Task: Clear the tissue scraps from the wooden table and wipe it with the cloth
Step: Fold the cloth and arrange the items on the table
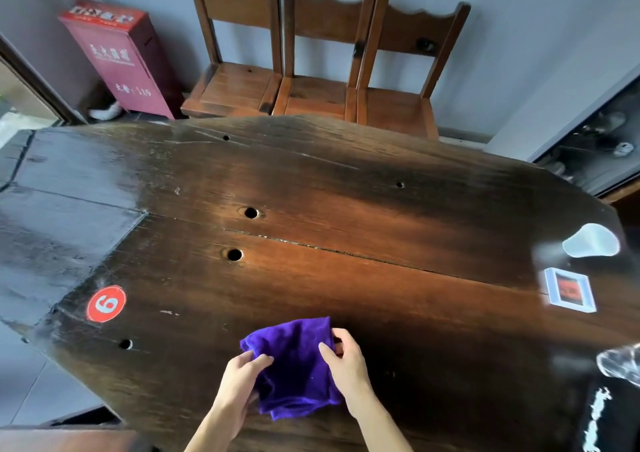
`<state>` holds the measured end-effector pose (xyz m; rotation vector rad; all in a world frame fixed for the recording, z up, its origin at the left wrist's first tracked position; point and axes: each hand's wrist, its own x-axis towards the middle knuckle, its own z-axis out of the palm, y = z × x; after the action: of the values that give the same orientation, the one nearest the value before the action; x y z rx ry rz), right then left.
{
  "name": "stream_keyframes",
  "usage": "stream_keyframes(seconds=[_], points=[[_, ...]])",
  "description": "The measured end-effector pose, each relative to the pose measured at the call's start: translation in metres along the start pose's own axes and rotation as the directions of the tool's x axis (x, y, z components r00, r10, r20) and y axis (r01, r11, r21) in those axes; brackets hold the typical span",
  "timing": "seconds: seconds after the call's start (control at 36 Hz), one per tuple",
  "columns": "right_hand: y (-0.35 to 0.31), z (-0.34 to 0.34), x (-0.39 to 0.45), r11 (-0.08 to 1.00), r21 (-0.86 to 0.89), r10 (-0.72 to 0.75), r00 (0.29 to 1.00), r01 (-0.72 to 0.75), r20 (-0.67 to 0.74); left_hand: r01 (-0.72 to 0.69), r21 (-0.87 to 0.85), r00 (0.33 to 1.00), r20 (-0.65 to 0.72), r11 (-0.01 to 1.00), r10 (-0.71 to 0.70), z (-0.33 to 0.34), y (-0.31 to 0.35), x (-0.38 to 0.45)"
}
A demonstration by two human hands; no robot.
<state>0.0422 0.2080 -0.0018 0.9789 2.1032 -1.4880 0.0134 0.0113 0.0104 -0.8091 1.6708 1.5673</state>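
Note:
A purple cloth [294, 365] lies bunched on the dark wooden table [311, 209] near its front edge. My left hand [240, 379] grips the cloth's left side, thumb on top. My right hand [344, 361] pinches the cloth's right edge, with the fingers curled around it. No tissue scraps show on the table top; only small pale flecks [168, 312] lie near the red sticker.
A red round sticker with the number 6 [105, 303] is at the left. A clear plastic cup [590, 242], a small framed card [569, 290] and a clear plastic item [620, 363] sit at the right edge. Three wooden chairs [311, 71] stand behind the table, with a red cabinet [121, 57] beside them.

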Motion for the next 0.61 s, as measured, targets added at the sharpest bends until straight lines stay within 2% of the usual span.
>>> stream_keyframes(seconds=[0.11,0.19,0.31,0.44,0.61], points=[[-0.010,-0.021,-0.022,0.997,0.081,-0.002,1.000,0.001,0.003,-0.046,-0.056,0.987,0.153,0.997,0.054,-0.003,0.015,-0.020],[-0.016,-0.037,-0.045,0.993,0.113,-0.030,0.998,0.035,-0.049,-0.040,-0.098,0.955,0.288,0.994,0.067,-0.001,0.030,-0.041],[-0.022,-0.052,-0.083,0.961,0.271,-0.031,0.993,0.060,-0.111,0.004,-0.167,0.900,0.431,0.986,0.069,0.002,0.050,-0.070],[-0.026,-0.082,-0.127,0.861,0.497,-0.024,0.986,0.105,-0.168,0.010,-0.150,0.820,0.567,0.989,0.078,0.018,0.073,-0.104],[-0.028,-0.126,-0.176,0.792,0.597,0.014,0.975,0.125,-0.222,0.022,-0.124,0.717,0.694,0.992,0.070,0.048,0.088,-0.141]])
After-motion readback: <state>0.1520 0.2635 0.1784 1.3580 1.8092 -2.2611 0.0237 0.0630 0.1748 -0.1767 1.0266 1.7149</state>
